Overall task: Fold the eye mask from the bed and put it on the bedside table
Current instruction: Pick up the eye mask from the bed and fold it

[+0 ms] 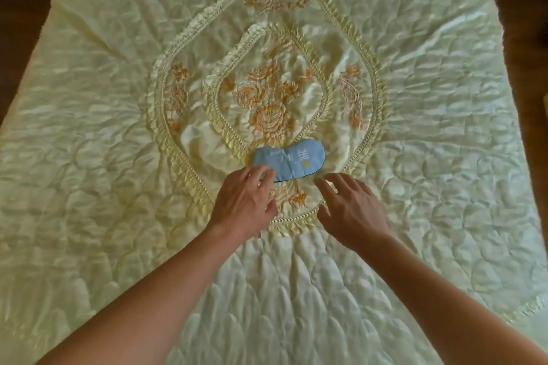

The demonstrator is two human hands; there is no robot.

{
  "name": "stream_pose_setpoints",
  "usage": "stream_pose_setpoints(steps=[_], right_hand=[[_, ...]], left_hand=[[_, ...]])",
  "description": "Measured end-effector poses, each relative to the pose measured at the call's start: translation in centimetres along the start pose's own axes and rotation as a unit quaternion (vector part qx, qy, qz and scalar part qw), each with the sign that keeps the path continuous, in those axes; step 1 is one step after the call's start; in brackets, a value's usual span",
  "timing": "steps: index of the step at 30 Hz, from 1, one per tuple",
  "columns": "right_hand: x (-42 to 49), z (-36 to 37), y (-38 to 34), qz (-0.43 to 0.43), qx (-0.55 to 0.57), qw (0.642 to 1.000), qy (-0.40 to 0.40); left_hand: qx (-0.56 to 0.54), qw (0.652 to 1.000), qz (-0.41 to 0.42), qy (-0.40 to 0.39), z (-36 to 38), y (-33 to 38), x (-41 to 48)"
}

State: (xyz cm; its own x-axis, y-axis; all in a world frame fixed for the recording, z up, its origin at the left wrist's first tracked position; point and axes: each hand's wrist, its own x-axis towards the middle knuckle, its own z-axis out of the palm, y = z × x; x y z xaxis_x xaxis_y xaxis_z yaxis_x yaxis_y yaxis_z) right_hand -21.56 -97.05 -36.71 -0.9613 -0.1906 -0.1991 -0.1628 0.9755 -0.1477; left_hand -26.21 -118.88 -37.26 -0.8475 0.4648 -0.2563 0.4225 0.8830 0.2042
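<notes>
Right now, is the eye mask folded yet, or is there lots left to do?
Nothing looks done yet. The blue eye mask lies flat and unfolded on the bed cover. The left hand has its fingertips on the mask's near left end, while the right hand hovers open beside it, not touching. Folding it and carrying it to the bedside table, which isn't in view, are both left.

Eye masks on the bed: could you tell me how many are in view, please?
1: the blue eye mask lies flat mid-bedspread, left hand touching its near-left end.
</notes>
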Motion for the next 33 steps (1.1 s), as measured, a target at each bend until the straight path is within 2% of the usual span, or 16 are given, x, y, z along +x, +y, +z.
stream_pose_setpoints(steps=[6,13,19,24,26,29,31,33], right_hand=[[5.5,7.0,3.2,-0.018,-0.004,1.000,0.019],[9.3,11.8,4.4,-0.044,0.026,0.997,0.058],[10.5,12.7,4.5,-0.056,0.019,0.986,0.156],[10.6,9.7,4.4,-0.029,0.031,0.989,0.138],[10.5,7.0,3.9,-0.018,0.091,0.990,0.103],[10.0,1.8,2.8,0.012,0.208,0.978,0.022],[9.5,-2.1,2.0,0.036,0.276,0.960,-0.028],[8.6,-6.2,1.3,0.066,0.329,0.940,-0.061]], left_hand=[[0.007,1.000,-0.003,0.016,7.4,-0.9,6.2],[0.020,0.998,0.035,0.057,10.5,-2.9,10.0],[0.023,0.998,0.019,0.063,10.8,-2.3,10.4],[0.041,0.998,-0.007,0.038,10.1,-0.8,9.5],[-0.017,0.998,-0.034,0.048,9.3,-0.2,8.9],[-0.221,0.969,-0.108,0.021,6.7,1.3,7.1],[-0.365,0.916,-0.163,-0.037,4.2,2.6,5.5],[-0.501,0.839,-0.196,-0.088,1.1,4.0,3.2]])
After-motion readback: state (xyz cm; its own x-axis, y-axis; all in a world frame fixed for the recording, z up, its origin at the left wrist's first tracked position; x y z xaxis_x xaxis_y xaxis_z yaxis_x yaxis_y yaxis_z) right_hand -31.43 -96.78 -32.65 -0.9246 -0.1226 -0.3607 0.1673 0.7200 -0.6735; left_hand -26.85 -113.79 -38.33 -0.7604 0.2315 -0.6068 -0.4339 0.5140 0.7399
